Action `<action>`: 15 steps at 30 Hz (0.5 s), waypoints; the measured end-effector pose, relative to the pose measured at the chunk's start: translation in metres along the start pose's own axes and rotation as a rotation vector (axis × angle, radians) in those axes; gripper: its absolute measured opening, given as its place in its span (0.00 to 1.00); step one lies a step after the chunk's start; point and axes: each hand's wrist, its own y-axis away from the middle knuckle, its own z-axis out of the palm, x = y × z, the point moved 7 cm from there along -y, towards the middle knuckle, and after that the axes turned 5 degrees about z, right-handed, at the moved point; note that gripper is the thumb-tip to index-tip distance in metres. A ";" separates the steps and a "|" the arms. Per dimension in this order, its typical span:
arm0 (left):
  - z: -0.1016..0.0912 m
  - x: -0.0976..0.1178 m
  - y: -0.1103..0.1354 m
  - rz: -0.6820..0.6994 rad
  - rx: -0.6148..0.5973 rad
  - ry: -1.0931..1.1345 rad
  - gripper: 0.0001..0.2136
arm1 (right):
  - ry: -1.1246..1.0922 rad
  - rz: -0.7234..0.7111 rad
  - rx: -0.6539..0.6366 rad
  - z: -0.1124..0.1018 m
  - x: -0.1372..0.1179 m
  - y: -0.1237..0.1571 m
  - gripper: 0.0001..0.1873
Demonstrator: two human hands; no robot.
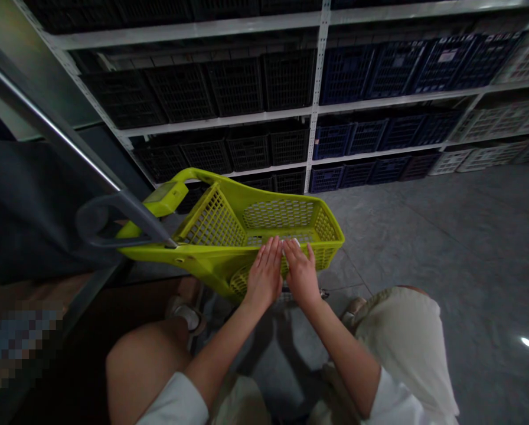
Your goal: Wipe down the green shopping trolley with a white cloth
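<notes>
"Where was the small white item?"

"A small white item (pixel 291 242), partly hidden, was seen at the near rim of the yellow-green mesh trolley basket (pixel 180 255), between the fingertips of both hands."

"In what state were the hands?"

"The left hand (pixel 264 276) and the right hand (pixel 302 274) were held open side by side, with the fingers extended. Whether the item was being touched could not be told."

"What was done, and what was left?"

"That could not be judged. Black crates (pixel 180 91) and blue crates (pixel 348 74) were seen on white shelving (pixel 317 88), well apart from the hands."
</notes>
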 end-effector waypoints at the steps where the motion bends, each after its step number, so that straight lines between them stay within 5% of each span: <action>1: 0.000 -0.001 0.000 0.001 -0.002 -0.002 0.40 | -0.008 -0.036 -0.020 0.001 -0.005 0.001 0.41; 5: -0.002 -0.003 0.001 -0.005 -0.005 -0.012 0.41 | 0.012 -0.053 -0.003 -0.012 0.044 0.011 0.45; 10: -0.003 0.001 0.000 0.004 -0.013 -0.024 0.42 | 0.016 0.245 0.164 -0.040 0.140 0.017 0.38; 12: -0.002 0.002 0.000 0.003 -0.014 -0.030 0.42 | 0.042 0.316 0.188 -0.040 0.136 0.013 0.35; 15: 0.001 0.002 -0.001 -0.002 -0.025 -0.040 0.41 | 0.053 0.241 0.136 -0.023 0.077 0.003 0.36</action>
